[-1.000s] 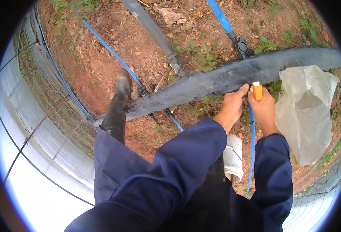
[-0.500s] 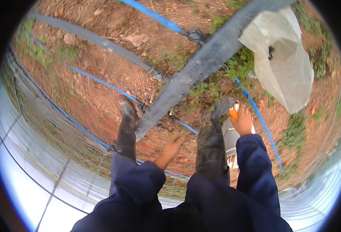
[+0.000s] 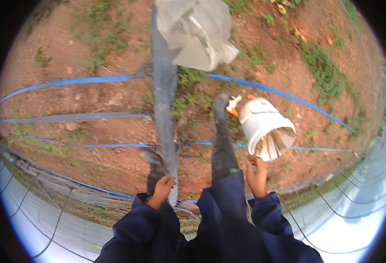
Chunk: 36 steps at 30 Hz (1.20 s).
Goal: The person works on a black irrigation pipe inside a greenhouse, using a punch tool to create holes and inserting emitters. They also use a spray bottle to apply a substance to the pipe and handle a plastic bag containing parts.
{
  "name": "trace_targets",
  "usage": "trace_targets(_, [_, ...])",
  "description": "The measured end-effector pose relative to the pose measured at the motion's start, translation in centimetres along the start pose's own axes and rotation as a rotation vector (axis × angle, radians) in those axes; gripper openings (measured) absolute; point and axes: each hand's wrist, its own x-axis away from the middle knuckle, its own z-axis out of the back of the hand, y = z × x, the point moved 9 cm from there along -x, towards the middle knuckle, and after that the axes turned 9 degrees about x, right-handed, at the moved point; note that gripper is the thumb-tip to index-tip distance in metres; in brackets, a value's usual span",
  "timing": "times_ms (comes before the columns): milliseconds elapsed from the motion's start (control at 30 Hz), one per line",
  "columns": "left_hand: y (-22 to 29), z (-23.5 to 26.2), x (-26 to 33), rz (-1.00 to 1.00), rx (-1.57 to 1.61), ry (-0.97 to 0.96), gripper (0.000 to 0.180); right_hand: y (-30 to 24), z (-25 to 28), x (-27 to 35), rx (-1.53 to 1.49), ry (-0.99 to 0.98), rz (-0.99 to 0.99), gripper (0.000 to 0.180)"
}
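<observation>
My right hand hangs just above the rim of a white bucket, fingers curled. Whether it grips the rim, or something small, cannot be made out. Several pale brown sticks stand in the bucket, its mouth toward me. An orange-and-white object, kind unclear, is beside the toe of my right boot. My left hand is held over my left boot near a wide dark flat hose; its fingers are bent together, and what they hold, if anything, does not show.
A crumpled whitish plastic bag covers the far end of the dark hose. Blue hoses and a grey hose branch across the reddish soil. Green weeds grow in patches. Plastic sheeting on hoops curves behind me.
My view has turned, so the dark hose now runs nearly straight ahead. The orange-and-white object has left my right hand. Both hands are drawn in closer to my body.
</observation>
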Motion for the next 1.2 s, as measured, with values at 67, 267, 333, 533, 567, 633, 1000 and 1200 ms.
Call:
trace_targets(67, [0.8,0.6,-0.5,-0.032,-0.093,0.000,0.024,-6.5,1.0,-2.1,-0.077,0.012,0.133,0.017])
trace_targets(267, [0.0,-1.0,-0.1,-0.090,-0.194,-0.021,0.028,-33.6,-1.7,-9.2,-0.218,0.072,1.020,0.018])
trace_targets(333, [-1.2,-2.1,0.5,-0.054,-0.120,-0.030,0.027,-37.6,-4.2,-15.6,-0.164,0.123,0.975,0.016])
trace_targets(533, [-5.6,-3.1,-0.2,-0.055,-0.048,0.003,0.029,-21.8,-7.3,-42.7,-0.586,-0.059,-0.060,0.020])
trace_targets(567, [-6.6,-3.2,-0.5,-0.057,0.000,0.015,0.029,-19.4,-6.5,-45.4,-0.511,-0.027,-0.084,0.018])
trace_targets(633, [-8.8,-4.1,-1.1,-0.029,0.078,0.036,0.029,-16.1,-4.7,-49.9,-0.337,0.034,-0.077,0.016])
trace_targets(1000, [-12.3,-11.1,-2.1,0.131,0.136,-0.002,0.028,-11.9,-4.5,-59.8,0.243,0.077,0.074,0.011])
trace_targets(1200, [-13.2,-11.3,-2.9,0.108,0.140,-0.009,0.028,-10.4,-6.1,-60.6,0.351,0.066,0.105,0.016])
